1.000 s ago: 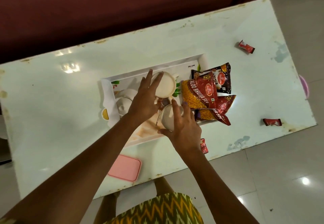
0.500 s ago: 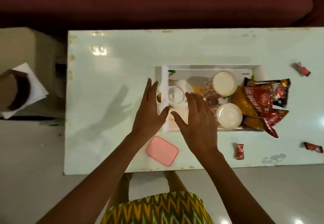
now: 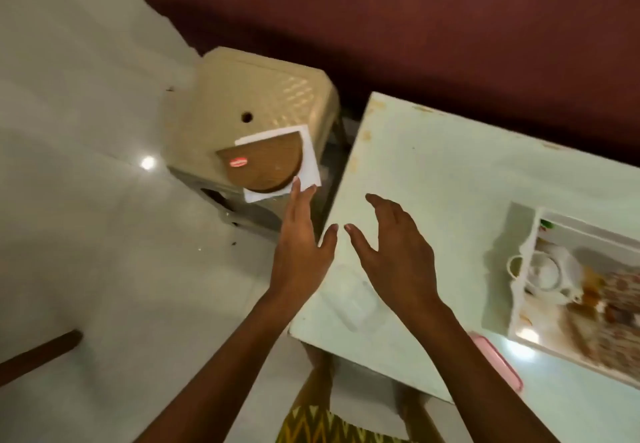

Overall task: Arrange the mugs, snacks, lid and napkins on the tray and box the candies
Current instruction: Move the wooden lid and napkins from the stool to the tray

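Note:
A brown round lid point(image 3: 264, 164) with a red sticker lies on white napkins point(image 3: 309, 160) atop a beige plastic stool point(image 3: 256, 96). My left hand point(image 3: 300, 238) stretches out flat, its fingertips at the near corner of the napkins, holding nothing. My right hand point(image 3: 394, 252) hovers with spread fingers over the pale green table point(image 3: 450, 179). At the right edge sits the white tray point(image 3: 519, 286) with a white mug point(image 3: 547, 271) in it, blurred. A pink box point(image 3: 498, 363) lies at the table's near edge, partly behind my right forearm.
A dark red sofa point(image 3: 415, 26) runs along the far side of the table and stool. The stool stands on the pale tiled floor point(image 3: 86, 252) just left of the table. A brown bar point(image 3: 38, 356) lies on the floor at lower left.
The view has swung left from the tray to the stool. Both hands have left the tray; my left hand now reaches the napkins' corner, my right follows over the table's left end.

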